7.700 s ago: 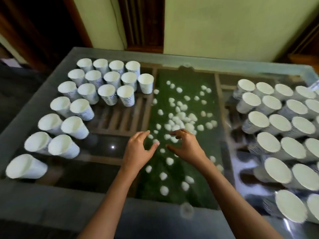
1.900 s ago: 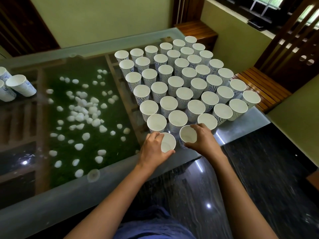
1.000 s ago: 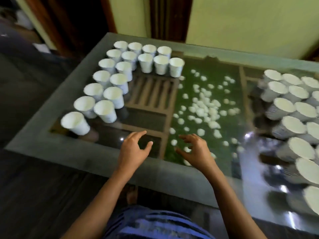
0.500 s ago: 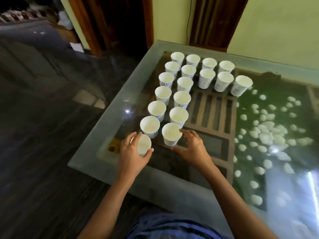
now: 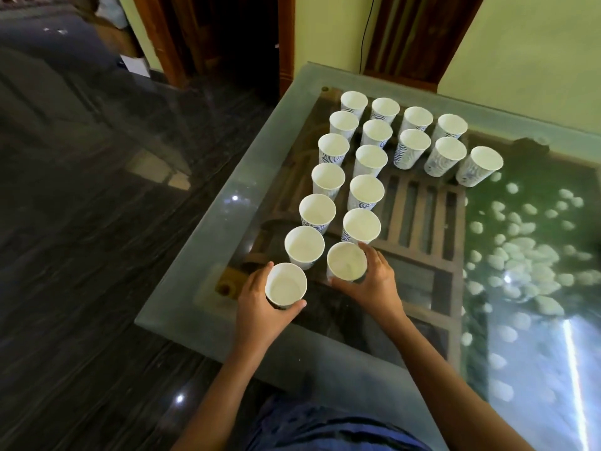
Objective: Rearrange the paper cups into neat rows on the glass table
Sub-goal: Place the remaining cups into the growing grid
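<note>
White paper cups with blue wavy print stand upright on the glass table [image 5: 201,242], in two columns along its left side, with more at the far end. My left hand [image 5: 260,310] is wrapped around the nearest cup of the left column [image 5: 285,285], near the table's front left corner. My right hand [image 5: 374,284] grips the nearest cup of the second column [image 5: 346,260] from its right and front. Just behind them stand another cup [image 5: 304,246] and its neighbour [image 5: 361,225].
White pebbles [image 5: 517,249] on green lie under the glass to the right, next to a wooden slatted frame [image 5: 419,209]. The table's left edge drops to a dark polished floor [image 5: 81,222]. A doorway [image 5: 227,37] and a wall stand behind.
Since half a second ago both hands have closed on the two nearest cups; the right hand had only been reaching for its cup. The view moved closer.
</note>
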A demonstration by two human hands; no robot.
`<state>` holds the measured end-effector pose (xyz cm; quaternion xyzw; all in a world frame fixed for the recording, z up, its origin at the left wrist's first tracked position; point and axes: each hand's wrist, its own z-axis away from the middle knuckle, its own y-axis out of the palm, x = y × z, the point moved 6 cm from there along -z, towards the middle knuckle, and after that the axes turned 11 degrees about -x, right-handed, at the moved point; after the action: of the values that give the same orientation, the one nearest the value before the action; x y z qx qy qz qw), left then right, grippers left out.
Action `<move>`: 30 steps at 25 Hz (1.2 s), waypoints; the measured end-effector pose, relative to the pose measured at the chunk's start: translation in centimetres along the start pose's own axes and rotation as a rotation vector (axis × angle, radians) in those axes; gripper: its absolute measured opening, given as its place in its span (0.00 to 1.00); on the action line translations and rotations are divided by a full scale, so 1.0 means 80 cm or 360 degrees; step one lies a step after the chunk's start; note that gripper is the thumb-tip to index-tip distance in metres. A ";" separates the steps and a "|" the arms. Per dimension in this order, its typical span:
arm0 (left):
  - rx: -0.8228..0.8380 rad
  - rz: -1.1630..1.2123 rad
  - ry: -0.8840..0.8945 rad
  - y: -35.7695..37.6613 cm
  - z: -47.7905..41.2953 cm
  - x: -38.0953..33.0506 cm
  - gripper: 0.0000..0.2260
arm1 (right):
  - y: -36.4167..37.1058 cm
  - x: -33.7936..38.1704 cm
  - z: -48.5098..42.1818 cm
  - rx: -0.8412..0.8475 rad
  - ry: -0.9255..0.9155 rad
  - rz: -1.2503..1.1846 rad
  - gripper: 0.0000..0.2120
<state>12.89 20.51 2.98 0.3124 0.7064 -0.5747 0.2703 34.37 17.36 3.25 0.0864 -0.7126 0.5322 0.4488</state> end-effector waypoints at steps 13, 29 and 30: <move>0.0317 0.0111 0.0333 0.060 0.016 -0.090 0.34 | -0.074 -0.053 0.005 -0.0257 0.0081 -0.0091 0.40; 0.0717 0.0205 0.0514 0.400 0.085 -0.407 0.37 | -0.398 -0.340 -0.094 -0.0695 0.0453 -0.0013 0.38; 0.0715 0.0207 0.0517 0.426 0.088 -0.430 0.37 | -0.419 -0.361 -0.111 -0.0695 0.0452 0.0009 0.38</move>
<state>61.33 14.05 5.18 0.4972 0.5739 -0.6407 0.1138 76.20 0.52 5.23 -0.0902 -0.7407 0.3738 0.5509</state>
